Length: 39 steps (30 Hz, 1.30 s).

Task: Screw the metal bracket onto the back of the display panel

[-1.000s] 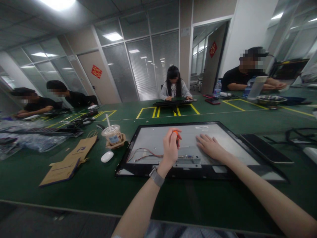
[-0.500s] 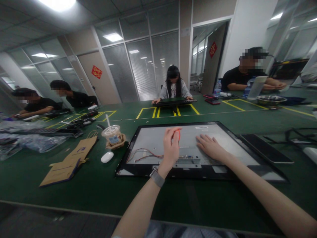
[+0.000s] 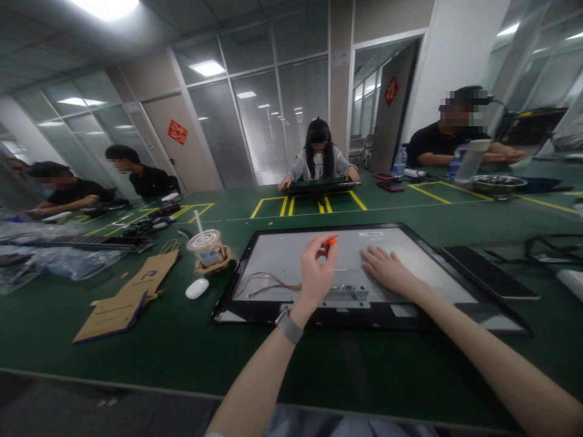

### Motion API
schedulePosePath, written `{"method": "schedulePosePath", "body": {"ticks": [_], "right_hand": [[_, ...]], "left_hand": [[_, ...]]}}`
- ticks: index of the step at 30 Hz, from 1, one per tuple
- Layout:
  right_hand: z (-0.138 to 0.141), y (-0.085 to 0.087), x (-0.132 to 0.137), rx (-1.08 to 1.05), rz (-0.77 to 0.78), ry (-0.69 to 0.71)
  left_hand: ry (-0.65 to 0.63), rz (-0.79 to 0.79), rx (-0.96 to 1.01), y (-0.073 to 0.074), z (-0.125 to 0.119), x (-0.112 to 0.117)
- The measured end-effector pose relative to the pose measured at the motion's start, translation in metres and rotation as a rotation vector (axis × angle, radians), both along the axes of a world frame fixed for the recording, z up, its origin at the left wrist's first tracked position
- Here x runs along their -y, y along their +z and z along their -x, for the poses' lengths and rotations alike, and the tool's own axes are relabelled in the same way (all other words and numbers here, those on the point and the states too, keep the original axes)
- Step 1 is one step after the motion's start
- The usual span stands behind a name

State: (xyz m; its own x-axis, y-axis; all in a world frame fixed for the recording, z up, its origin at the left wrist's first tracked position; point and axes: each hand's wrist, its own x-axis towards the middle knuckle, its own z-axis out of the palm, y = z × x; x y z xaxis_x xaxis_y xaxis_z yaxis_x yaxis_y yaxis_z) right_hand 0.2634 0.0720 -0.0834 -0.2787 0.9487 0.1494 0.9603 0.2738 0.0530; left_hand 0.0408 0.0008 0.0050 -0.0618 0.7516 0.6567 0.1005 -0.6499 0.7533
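Observation:
A flat display panel (image 3: 273, 249) with a grey metal back and black frame lies on the table in front of me. My left hand (image 3: 316, 270), a watch on its wrist, is raised over the panel's middle. Its thumb and fingers pinch the orange handle of what looks like a screwdriver (image 3: 331, 241); the shaft is mostly hidden. Below the hand, a metal bracket (image 3: 348, 295) with connectors is fixed near the panel's front edge, and thin wires (image 3: 268, 280) run left from it. My right hand (image 3: 387, 271) rests flat on the panel, fingers spread.
Left of the panel stand an iced drink cup (image 3: 208, 249), a white mouse (image 3: 197, 289) and a paper bag (image 3: 122, 303). A dark phone-like slab (image 3: 489, 272) lies at the right. Across the green table (image 3: 182, 358), a person (image 3: 319, 158) handles a dark panel; others sit at both sides.
The fingers of my left hand have turned and opened into a rounder pinch, showing more of the orange handle's top. My right hand has stayed in place.

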Motion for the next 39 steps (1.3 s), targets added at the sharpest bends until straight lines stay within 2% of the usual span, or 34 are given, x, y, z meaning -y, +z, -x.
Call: {"method": "schedulePosePath", "body": {"ticks": [4, 9, 11, 16, 19, 23, 28, 33, 36, 39], "right_hand": [[-0.0005, -0.0005, -0.0002, -0.005, 0.004, 0.000], [-0.0025, -0.0023, -0.0008, -0.023, -0.009, 0.014], [-0.0032, -0.0030, -0.0010, -0.022, -0.011, 0.018], [-0.0037, -0.0039, -0.0013, -0.022, -0.029, 0.026], [-0.0026, -0.0023, -0.0005, -0.023, -0.027, 0.025], [-0.0004, 0.0008, 0.0013, -0.021, -0.022, 0.019], [-0.0002, 0.0000, 0.0014, -0.017, -0.013, 0.002], [-0.0011, -0.0015, 0.0000, -0.017, -0.025, 0.011], [-0.0014, -0.0006, 0.0002, -0.021, -0.014, 0.010], [-0.0019, -0.0001, 0.0007, -0.036, -0.019, 0.021]], "left_hand": [[0.085, -0.063, -0.028, 0.0017, -0.0001, 0.0005], [0.139, -0.049, -0.006, 0.0040, -0.0002, 0.0030], [0.088, -0.021, 0.033, 0.0045, 0.0000, 0.0037], [-0.211, 0.121, 0.188, 0.0016, -0.0006, 0.0026], [-0.257, 0.139, 0.191, -0.0008, -0.0017, 0.0017], [-0.195, 0.115, 0.126, -0.0009, -0.0026, 0.0017], [-0.043, 0.036, 0.002, 0.0001, -0.0021, 0.0021], [0.055, 0.004, -0.031, 0.0003, -0.0020, 0.0020], [0.079, 0.009, -0.026, 0.0001, -0.0011, 0.0024], [0.043, 0.014, -0.004, -0.0007, 0.0003, 0.0023]]}}
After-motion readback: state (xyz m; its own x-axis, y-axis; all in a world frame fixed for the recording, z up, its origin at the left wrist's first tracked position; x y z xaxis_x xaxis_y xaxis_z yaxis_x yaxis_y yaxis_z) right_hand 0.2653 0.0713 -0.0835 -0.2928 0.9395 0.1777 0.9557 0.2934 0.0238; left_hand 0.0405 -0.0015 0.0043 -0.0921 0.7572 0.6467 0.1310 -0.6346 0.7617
